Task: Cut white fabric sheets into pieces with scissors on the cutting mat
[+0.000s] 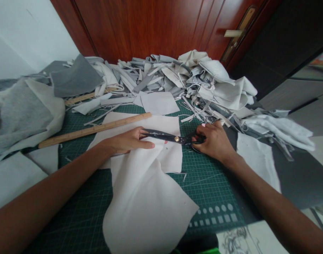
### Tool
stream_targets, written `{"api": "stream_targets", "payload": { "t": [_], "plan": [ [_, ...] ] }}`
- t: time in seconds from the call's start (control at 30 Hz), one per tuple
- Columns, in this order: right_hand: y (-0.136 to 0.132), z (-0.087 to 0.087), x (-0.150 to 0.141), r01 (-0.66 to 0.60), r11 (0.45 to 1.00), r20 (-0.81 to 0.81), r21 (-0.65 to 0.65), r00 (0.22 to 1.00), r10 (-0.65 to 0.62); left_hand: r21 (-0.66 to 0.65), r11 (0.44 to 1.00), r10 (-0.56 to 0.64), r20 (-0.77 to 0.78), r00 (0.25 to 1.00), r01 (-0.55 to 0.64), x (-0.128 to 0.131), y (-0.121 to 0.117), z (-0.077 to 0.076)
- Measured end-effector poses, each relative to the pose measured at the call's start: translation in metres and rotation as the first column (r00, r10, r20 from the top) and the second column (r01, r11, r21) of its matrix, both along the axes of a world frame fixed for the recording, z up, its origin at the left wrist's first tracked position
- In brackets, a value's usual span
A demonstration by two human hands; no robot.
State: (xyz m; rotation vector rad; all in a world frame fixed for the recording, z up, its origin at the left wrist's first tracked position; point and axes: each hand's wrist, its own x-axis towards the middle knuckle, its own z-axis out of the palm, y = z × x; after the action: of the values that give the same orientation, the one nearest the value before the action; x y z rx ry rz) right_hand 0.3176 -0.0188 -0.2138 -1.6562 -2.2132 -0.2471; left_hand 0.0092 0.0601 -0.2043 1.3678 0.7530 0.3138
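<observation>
While black shears (172, 138) are gripped by the closed right hand (214, 141), pale cloth (147, 201) is pressed flat by the open left hand (125, 141) on a gridded green cutting mat (209, 187).

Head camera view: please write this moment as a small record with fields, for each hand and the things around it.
left hand: flat on white fabric, fingers next to the blades of the shears
right hand: grips the handles of black fabric shears
under the fabric: green cutting mat
beside the hands: wooden ruler, lying across fabric and mat
behind: heap of pale fabric scraps, against a reddish-brown wooden door
</observation>
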Motion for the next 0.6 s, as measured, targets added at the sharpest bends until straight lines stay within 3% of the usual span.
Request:
{"api": "stream_targets", "payload": {
  "t": [0.13, 0.27, 0.37, 0.43, 0.47, 0.53, 0.6],
  "plan": [
    [0.003, -0.002, 0.004, 0.04, 0.999, -0.065, -0.034, 0.997, -0.042, -0.122, 0.992, -0.044, -0.036, 0.998, 0.039, 0.0, -0.002, 0.006],
    [0.006, -0.001, 0.009, 0.073, 0.996, -0.114, -0.051, 0.99, -0.078, -0.102, 0.993, -0.058, -0.032, 0.998, 0.054, -0.001, -0.003, 0.008],
    [0.006, 0.001, 0.007, 0.058, 0.983, -0.348, -0.173, 0.93, -0.116, -0.095, 0.993, -0.074, -0.016, 0.997, 0.072, -0.002, -0.003, 0.007],
    [0.004, 0.004, 0.001, -0.074, 0.943, -0.612, -0.325, 0.777, -0.15, -0.085, 0.993, -0.078, -0.012, 0.997, 0.077, -0.001, -0.003, 0.007],
    [0.002, 0.008, -0.002, -0.186, 0.911, -0.744, -0.367, 0.647, -0.168, -0.076, 0.994, -0.084, -0.013, 0.996, 0.083, -0.001, -0.003, 0.007],
    [-0.003, 0.016, -0.009, -0.398, 0.858, -0.928, -0.323, 0.313, -0.204, -0.066, 0.993, -0.102, -0.012, 0.995, 0.101, -0.001, -0.003, 0.007],
    [-0.007, 0.024, -0.011, -0.484, 0.853, -0.974, -0.196, -0.006, -0.227, -0.068, 0.989, -0.129, -0.01, 0.992, 0.128, -0.001, -0.002, 0.007]
  ]
}}
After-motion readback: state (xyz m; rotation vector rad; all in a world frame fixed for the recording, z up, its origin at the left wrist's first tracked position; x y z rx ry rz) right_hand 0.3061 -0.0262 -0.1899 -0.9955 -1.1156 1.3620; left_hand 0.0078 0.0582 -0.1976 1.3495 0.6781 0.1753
